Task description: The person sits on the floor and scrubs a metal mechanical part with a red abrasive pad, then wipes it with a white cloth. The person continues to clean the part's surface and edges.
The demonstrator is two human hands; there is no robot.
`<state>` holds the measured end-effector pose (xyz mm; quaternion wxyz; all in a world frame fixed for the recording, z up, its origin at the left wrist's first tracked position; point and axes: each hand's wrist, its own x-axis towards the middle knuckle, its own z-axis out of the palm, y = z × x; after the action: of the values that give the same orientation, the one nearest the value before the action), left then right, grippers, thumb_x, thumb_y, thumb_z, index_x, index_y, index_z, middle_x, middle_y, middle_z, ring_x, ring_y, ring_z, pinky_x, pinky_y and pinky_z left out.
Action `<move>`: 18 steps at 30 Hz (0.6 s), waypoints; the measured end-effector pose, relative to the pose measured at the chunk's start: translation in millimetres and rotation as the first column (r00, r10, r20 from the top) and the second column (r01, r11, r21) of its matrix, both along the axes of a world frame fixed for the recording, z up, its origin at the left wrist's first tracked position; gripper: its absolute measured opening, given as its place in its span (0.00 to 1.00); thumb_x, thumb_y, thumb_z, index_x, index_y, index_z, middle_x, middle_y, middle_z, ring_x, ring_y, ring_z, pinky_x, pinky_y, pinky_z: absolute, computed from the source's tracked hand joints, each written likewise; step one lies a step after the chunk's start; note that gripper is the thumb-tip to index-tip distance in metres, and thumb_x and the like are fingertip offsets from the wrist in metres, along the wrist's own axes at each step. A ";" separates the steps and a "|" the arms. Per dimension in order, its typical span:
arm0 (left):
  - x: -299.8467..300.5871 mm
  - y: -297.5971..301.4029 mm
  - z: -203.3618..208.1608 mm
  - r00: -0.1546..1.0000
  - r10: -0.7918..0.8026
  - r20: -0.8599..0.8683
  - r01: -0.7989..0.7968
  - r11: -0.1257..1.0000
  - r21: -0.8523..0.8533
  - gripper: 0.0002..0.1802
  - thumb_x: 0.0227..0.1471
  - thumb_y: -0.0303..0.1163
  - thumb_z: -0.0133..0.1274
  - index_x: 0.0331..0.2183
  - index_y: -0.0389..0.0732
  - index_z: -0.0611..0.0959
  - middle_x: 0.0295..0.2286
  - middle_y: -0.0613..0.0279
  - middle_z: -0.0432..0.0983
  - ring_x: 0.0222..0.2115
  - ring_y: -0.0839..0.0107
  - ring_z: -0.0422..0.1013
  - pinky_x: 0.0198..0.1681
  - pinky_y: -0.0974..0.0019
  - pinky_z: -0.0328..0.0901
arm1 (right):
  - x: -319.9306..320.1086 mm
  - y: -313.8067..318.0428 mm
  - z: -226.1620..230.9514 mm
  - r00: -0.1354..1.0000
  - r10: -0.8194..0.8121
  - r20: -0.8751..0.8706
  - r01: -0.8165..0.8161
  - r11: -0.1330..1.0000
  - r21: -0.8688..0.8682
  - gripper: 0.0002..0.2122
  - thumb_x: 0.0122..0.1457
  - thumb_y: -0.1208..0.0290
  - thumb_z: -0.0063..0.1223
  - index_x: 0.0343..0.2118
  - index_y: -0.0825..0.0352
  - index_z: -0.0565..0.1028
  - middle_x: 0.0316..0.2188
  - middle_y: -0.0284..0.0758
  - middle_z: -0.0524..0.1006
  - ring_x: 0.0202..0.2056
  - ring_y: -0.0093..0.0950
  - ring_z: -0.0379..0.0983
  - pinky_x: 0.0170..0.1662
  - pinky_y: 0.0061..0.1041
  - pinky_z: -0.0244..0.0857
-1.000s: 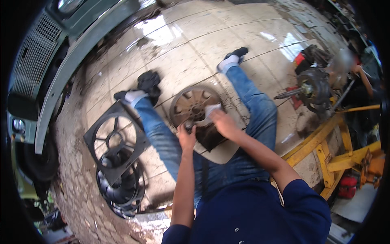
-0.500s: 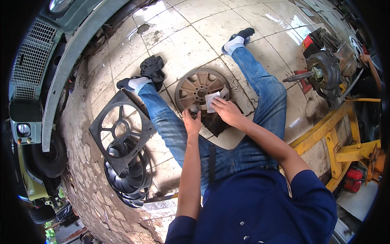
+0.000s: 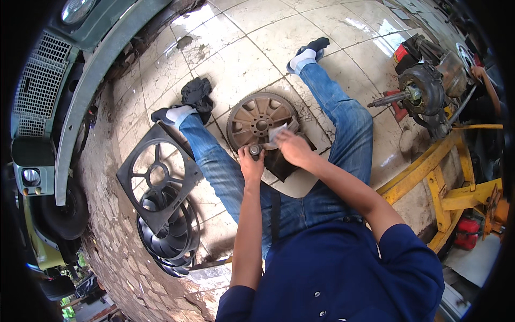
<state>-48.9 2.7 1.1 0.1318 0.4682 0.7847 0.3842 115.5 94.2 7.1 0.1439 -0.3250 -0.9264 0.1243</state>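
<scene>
My left hand (image 3: 251, 165) is closed around a grey metal part with a round end (image 3: 255, 150); how far the part runs under my right hand is hidden. In my right hand (image 3: 294, 149), slightly smeared by motion, is a folded pale sheet (image 3: 277, 132), paper or cloth, pressed against the metal there. A large brown toothed flywheel (image 3: 249, 115) lies flat on the tiles just beyond both hands. Under and beside my right hand sits a dark, box-like piece (image 3: 281, 166), partly covered by the hand and wrist.
My outstretched legs flank the flywheel. A black fan shroud (image 3: 190, 165) and fan (image 3: 174, 236) lie left; a black cloth (image 3: 196, 92) is by my left foot. Rightward are a yellow steel frame (image 3: 418, 174), a shafted mechanical assembly (image 3: 421, 91) and another person's arm (image 3: 487, 88). A vehicle front (image 3: 40, 86) stands far left.
My right hand has shifted slightly left and nearer my left hand, and the pale sheet looks more crumpled. My left hand keeps its hold. The whole view has shifted a little.
</scene>
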 end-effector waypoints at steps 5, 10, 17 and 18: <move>2.5 -1.5 -7.5 0.999 0.019 -0.030 -0.021 0.999 -0.048 0.32 0.41 0.37 0.66 0.46 0.34 0.72 0.46 0.48 0.65 0.48 0.47 0.65 0.50 0.54 0.64 | -17.4 8.6 18.8 0.993 -0.111 0.042 0.119 0.941 -0.316 0.10 0.57 0.70 0.46 0.36 0.69 0.77 0.42 0.42 0.77 0.45 0.41 0.73 0.44 0.38 0.70; -0.4 -2.6 -4.6 0.999 -0.027 0.040 0.029 0.998 -0.059 0.31 0.42 0.35 0.65 0.47 0.39 0.71 0.46 0.48 0.66 0.49 0.47 0.65 0.51 0.53 0.63 | -34.7 5.7 20.5 1.000 0.012 -0.009 -0.015 0.916 -0.400 0.11 0.58 0.67 0.45 0.34 0.68 0.77 0.32 0.46 0.78 0.38 0.46 0.76 0.41 0.45 0.69; 3.0 -7.0 -3.8 0.998 0.012 0.068 -0.007 0.997 -0.075 0.33 0.41 0.32 0.65 0.50 0.43 0.71 0.47 0.51 0.67 0.50 0.51 0.65 0.53 0.55 0.63 | -18.1 10.3 17.9 0.995 0.090 0.040 -0.064 0.903 -0.424 0.13 0.59 0.69 0.44 0.44 0.66 0.76 0.46 0.40 0.76 0.49 0.41 0.70 0.50 0.38 0.67; 3.8 -6.3 -3.1 0.997 0.009 0.080 -0.004 0.998 -0.066 0.33 0.41 0.32 0.65 0.50 0.43 0.72 0.47 0.52 0.67 0.50 0.51 0.64 0.53 0.55 0.63 | -14.3 13.9 17.6 0.995 0.061 0.076 -0.021 0.897 -0.441 0.13 0.60 0.68 0.44 0.44 0.66 0.76 0.46 0.41 0.76 0.49 0.41 0.70 0.50 0.37 0.67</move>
<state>-45.1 -3.7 -2.0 0.1774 0.4452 0.7926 0.3770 101.2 108.1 24.7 0.0233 -0.3345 -0.8866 0.3186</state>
